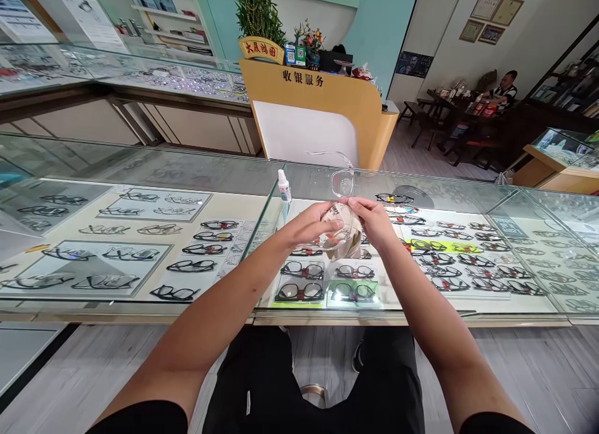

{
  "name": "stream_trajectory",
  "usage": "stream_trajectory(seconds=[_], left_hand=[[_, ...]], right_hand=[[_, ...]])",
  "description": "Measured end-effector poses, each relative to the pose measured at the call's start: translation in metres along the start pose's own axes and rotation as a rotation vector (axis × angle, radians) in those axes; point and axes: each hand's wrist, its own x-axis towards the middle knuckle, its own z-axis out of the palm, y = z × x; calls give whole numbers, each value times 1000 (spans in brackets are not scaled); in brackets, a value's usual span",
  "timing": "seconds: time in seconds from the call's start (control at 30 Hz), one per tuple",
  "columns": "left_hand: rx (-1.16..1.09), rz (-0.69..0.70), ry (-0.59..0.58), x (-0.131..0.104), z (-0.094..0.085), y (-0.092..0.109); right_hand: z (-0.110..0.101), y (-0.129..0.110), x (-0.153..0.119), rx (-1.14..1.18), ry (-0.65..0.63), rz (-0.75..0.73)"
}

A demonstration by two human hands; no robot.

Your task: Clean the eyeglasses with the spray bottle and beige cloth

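Observation:
A crumpled beige cloth (345, 242) with printed marks is bunched between my hands above the glass counter. Clear-framed eyeglasses (343, 183) stick out beyond my fingers, one lens dotted with droplets and a temple arm extended to the left. My left hand (316, 223) is closed on the cloth, its thumb lying across the front. On the other side, my right hand (371, 217) pinches at the eyeglasses and the cloth's edge. The cloth and fingers hide the rest of the frame. A white spray bottle (284, 188) stands upright on the glass, left of my hands.
Under the glass countertop (224, 172) lie rows of eyeglasses (299, 290). Behind stands a wooden cashier desk (318, 91) with plants and payment signs. A person (505, 91) sits at a dark table at the back right. Another display case (173, 78) runs along the back left.

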Motion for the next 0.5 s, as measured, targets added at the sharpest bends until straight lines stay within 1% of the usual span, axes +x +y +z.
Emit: stream_trajectory(seconds=[0.13, 0.2, 0.27, 0.43, 0.5], left_hand=[[-34, 29, 154, 8, 10, -8], [-72, 50, 203, 11, 13, -12], [-90, 46, 199, 11, 13, -13], [-102, -54, 99, 4, 8, -8], [-155, -94, 104, 4, 5, -7]], right_hand=[[1, 1, 0, -21, 0, 11], [2, 2, 0, -51, 15, 11], [2, 2, 0, -64, 25, 17], [1, -1, 0, -4, 23, 58], [-1, -4, -1, -41, 53, 35]])
